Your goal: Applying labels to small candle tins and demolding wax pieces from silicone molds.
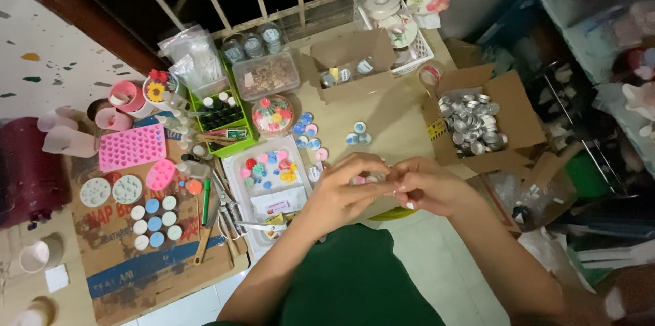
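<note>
Pinching what may be a small pink disc (359,179), curled fingers of left hand (344,189) and right hand (426,186).

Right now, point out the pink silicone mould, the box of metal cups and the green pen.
pink silicone mould (132,147), head view, middle of its dimpled face
box of metal cups (520,111), head view, right cardboard flap
green pen (205,201), head view, mid-barrel

A small pale pink piece (359,179), mostly hidden, sits pinched between fingertips.
</note>
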